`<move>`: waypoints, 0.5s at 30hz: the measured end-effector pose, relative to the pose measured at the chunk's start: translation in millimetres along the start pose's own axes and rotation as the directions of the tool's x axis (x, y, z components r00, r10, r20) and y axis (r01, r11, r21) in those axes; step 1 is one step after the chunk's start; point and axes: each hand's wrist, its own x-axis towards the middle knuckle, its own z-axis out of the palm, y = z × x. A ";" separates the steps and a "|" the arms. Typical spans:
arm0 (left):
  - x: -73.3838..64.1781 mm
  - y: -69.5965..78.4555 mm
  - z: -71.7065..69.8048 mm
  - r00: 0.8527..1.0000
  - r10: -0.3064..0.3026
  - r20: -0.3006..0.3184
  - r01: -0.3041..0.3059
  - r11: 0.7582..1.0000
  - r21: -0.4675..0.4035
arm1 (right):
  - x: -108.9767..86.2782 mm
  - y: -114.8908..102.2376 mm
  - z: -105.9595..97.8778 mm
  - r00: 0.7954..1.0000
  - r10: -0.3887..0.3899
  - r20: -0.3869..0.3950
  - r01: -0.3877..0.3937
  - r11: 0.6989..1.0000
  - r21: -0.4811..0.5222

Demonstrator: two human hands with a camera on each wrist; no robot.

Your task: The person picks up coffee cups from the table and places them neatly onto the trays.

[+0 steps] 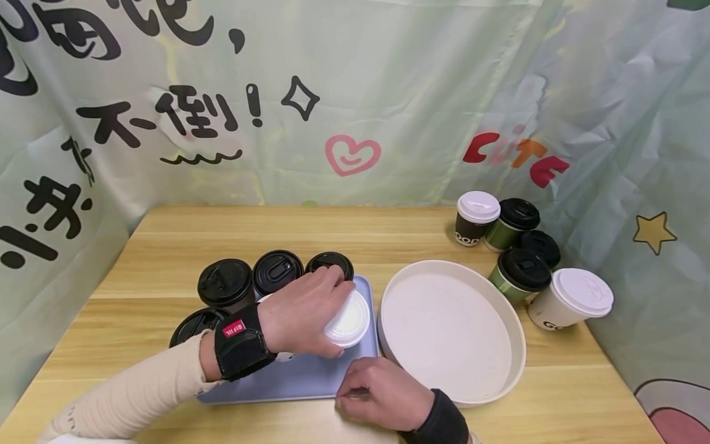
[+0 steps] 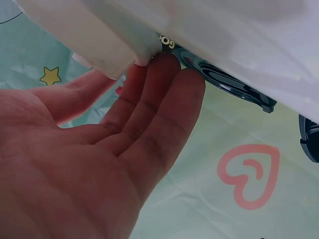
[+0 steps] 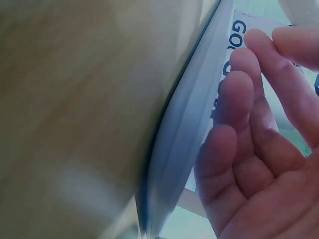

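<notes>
My left hand [image 1: 305,311] reaches over the blue tray [image 1: 288,382] and grips a white-lidded paper cup [image 1: 349,320] near the tray's right side, thumb in front and fingers behind. In the left wrist view, its curved fingers [image 2: 169,104] touch the cup's white rim. Part of another white cup [image 1: 285,356] shows beneath that wrist, mostly hidden. My right hand [image 1: 385,394] rests by the tray's front right corner, its fingers loosely curled and holding nothing. The right wrist view has these fingers close beside the tray's edge [image 3: 179,134].
Black-lidded cups [image 1: 224,282] stand on the tray's back and left. Right of the tray lies a round, cream, shallow tub [image 1: 452,327]. Beyond it, several lidded cups [image 1: 521,271] cluster at the table's right back, including a large white one [image 1: 571,299]. A printed curtain [image 1: 410,92] hangs behind.
</notes>
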 end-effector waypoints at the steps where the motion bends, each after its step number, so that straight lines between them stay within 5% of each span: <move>1: 0.0 0.1 -0.1 1.000 0.002 0.001 -0.002 1.000 0.005 | 0.0 0.1 -0.1 1.000 0.004 0.003 -0.004 1.000 0.002; 15: -0.1 2.3 1.5 0.999 -0.009 0.038 0.007 0.999 0.048 | -0.7 0.4 0.6 1.000 0.014 0.004 -0.014 1.000 -0.013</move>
